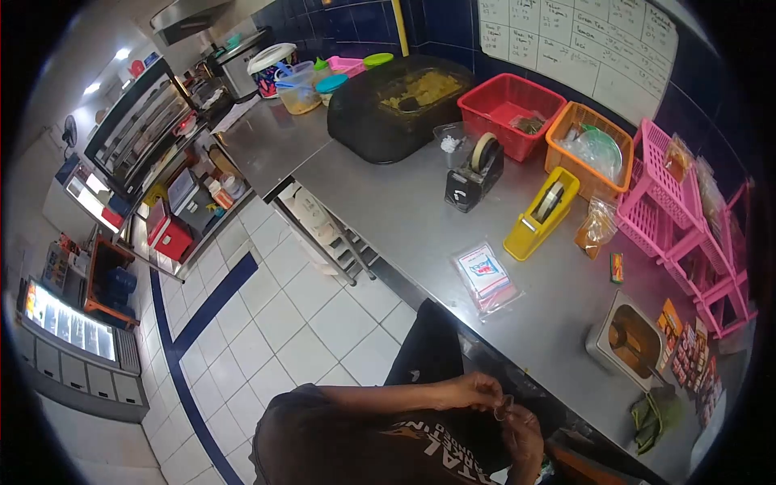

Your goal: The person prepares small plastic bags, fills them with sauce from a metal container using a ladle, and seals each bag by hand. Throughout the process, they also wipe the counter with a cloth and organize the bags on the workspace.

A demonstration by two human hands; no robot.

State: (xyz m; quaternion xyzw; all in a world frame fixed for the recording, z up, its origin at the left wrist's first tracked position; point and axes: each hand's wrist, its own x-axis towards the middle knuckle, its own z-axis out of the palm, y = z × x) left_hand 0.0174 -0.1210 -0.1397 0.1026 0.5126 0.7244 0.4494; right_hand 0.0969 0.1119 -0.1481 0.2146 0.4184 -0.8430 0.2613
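Note:
Close in front of my dark printed shirt (388, 453), my two hands meet at the table's near edge. Fingers of my left hand (475, 392) are pinched together beside a small, thin, looped thing (503, 409). From the other side, my right hand (524, 436) has its fingers closed at the same looped thing. It is too small to name. On the steel table (404, 202) above the hands lies a clear plastic packet with a printed card (487, 277). To the right of them stands a steel container (626, 335) of brown contents with a utensil in it.
Along the table stand a yellow tape dispenser (543, 214), a black tape dispenser (474, 174), a red basket (511, 113), an orange basket (590, 149) and a pink rack (687, 210). Sachets (691, 356) and a green cloth (653, 420) lie at right. Tiled floor (267, 323) extends left.

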